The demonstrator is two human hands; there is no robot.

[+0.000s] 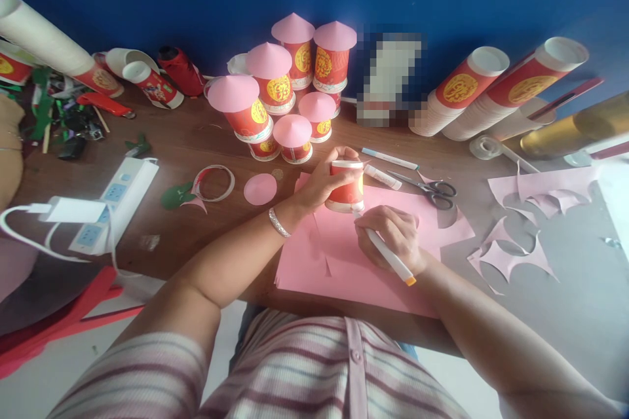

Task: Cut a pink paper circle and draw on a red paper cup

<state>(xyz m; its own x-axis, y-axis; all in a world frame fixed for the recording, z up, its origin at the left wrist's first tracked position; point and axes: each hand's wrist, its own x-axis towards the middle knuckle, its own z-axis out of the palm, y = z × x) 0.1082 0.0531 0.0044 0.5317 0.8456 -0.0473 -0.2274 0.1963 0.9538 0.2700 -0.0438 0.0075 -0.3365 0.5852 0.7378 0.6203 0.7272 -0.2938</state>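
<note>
Marker in your right hand's grasp, you're apparently drawing along the lower rim of the red cup your left hand clasps over the pink paper, and the next stroke calls for steadiness.

The wooden table is carrying pink paper sheets, a power strip lying at their nine o'clock, a pink disc at ten, cone-topped paper cups at eleven, offcuts at three.
</note>
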